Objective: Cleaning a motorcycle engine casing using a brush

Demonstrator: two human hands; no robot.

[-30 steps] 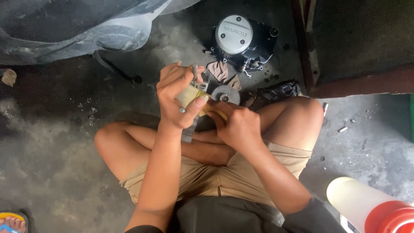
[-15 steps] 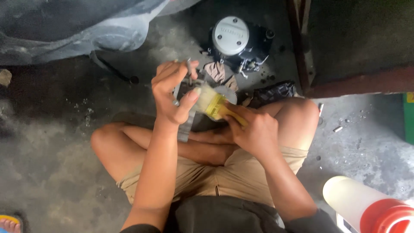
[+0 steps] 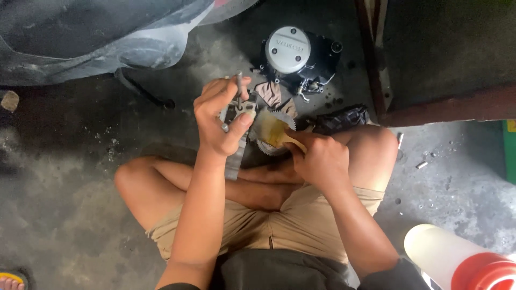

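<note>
I sit cross-legged on a concrete floor. My left hand (image 3: 221,119) grips a small grey metal engine part (image 3: 239,106) with a thin shaft sticking up between the fingers. My right hand (image 3: 318,159) holds a paintbrush (image 3: 273,132) by its wooden handle, the pale bristles lying against the metal part. Under the brush shows the toothed rim of a round gear (image 3: 269,148), partly hidden by both hands.
A black engine with a round silver cover (image 3: 299,55) stands on the floor ahead, a dirty rag (image 3: 272,94) beside it. A black bag (image 3: 342,118) lies by my right knee. A dark vehicle body (image 3: 91,37) fills the upper left; a white and red container (image 3: 457,258) is lower right.
My left hand has turned the metal part, so its shaft now points up. My right hand has drawn the brush across the part and sits lower and further right.
</note>
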